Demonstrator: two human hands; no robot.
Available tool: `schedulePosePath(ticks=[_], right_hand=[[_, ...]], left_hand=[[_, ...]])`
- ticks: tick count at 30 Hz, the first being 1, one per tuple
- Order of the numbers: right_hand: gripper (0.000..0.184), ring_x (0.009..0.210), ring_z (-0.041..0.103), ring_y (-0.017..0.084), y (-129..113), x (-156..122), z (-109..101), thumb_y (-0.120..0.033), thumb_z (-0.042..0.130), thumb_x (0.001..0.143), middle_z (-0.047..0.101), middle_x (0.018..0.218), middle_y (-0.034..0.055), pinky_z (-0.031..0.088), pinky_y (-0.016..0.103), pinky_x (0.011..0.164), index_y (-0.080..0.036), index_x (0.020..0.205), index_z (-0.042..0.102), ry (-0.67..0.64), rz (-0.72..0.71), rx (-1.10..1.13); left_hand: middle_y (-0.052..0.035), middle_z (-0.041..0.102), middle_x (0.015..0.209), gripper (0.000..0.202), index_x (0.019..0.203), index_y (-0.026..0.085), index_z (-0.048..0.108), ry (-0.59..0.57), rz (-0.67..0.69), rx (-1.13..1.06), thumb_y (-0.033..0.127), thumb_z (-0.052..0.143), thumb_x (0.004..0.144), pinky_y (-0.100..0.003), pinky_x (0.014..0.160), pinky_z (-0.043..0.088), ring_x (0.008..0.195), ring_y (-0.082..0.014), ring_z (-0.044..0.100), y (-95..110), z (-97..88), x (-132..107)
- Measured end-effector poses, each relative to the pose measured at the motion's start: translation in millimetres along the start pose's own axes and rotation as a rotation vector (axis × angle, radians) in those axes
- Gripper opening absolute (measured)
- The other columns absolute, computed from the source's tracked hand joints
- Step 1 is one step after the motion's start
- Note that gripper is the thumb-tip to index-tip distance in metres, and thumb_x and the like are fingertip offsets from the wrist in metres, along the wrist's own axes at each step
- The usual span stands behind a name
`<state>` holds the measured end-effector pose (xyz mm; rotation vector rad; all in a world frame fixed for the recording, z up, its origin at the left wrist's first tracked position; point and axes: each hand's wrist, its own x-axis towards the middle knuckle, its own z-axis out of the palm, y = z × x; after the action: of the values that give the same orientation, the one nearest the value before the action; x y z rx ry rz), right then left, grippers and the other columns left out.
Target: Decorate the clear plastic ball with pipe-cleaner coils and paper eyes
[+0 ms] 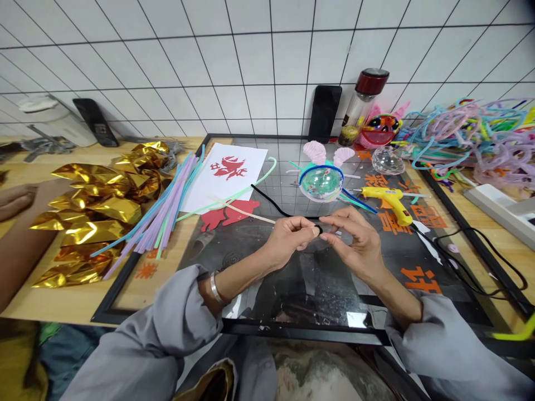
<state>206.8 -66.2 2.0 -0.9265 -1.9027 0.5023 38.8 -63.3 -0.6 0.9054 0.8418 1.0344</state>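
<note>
My left hand (288, 238) and my right hand (355, 239) meet over the black-framed glass board (292, 289), fingertips pinching the end of a black pipe cleaner (271, 204). The wire runs back and to the left across the glass. A thin wooden stick (244, 211) lies just behind my left hand. Beyond my hands sits a clear ball on a blue headband with pink ears (321, 179), and a yellow glue gun (387, 199) lies to its right.
Gold foil pieces (100, 206) and a bundle of pastel pipe cleaners (163, 209) lie at the left. White paper with a red cutout (228, 170), a phone (325, 111), a bottle (363, 100) and a tangle of coloured pipe cleaners (472, 136) stand behind. Another person's arm (16, 234) rests far left.
</note>
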Motion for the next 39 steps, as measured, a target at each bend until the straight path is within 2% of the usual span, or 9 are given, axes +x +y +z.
schedulePosePath(ticks=[12, 19, 32, 39], right_hand=[[0.015, 0.079, 0.057, 0.015, 1.1, -0.5, -2.6, -0.021, 0.062, 0.084, 0.058, 0.085, 0.0029, 0.048, 0.028, 0.068, -0.023, 0.098, 0.069, -0.047, -0.039, -0.022], [0.014, 0.077, 0.058, 0.014, 0.9, -1.5, -0.5, -0.017, 0.063, 0.083, 0.060, 0.084, 0.0025, 0.048, 0.027, 0.067, -0.022, 0.095, 0.069, -0.019, -0.079, -0.033], [0.016, 0.073, 0.058, 0.014, 1.3, -1.9, 5.9, -0.016, 0.061, 0.084, 0.061, 0.079, 0.0015, 0.047, 0.028, 0.064, -0.024, 0.093, 0.072, 0.026, -0.049, 0.009], [0.021, 0.077, 0.058, 0.014, 2.2, -0.2, 5.6, -0.016, 0.060, 0.085, 0.060, 0.084, 0.0022, 0.048, 0.028, 0.066, -0.024, 0.102, 0.070, 0.027, -0.031, -0.012]], left_hand=[[0.0070, 0.042, 0.046, 0.031, 0.059, 0.012, 0.056, -0.015, -0.012, 0.023, 0.036, 0.077, 0.061, -0.020, 0.044, 0.021, 0.042, -0.0022, 0.031, 0.0, -0.7, -0.9], [0.0070, 0.042, 0.046, 0.030, 0.058, 0.013, 0.056, -0.009, -0.019, 0.008, 0.034, 0.076, 0.060, -0.020, 0.044, 0.021, 0.042, -0.0022, 0.030, -0.5, 0.5, -1.5], [0.0070, 0.041, 0.044, 0.021, 0.058, 0.013, 0.056, 0.053, -0.004, -0.059, 0.026, 0.071, 0.062, -0.020, 0.044, 0.019, 0.042, -0.0023, 0.030, -4.7, 6.6, -1.6], [0.0059, 0.044, 0.048, 0.023, 0.058, 0.013, 0.056, 0.084, -0.038, -0.126, 0.028, 0.073, 0.060, -0.020, 0.044, 0.019, 0.043, -0.0019, 0.032, -5.3, 6.2, 0.6]])
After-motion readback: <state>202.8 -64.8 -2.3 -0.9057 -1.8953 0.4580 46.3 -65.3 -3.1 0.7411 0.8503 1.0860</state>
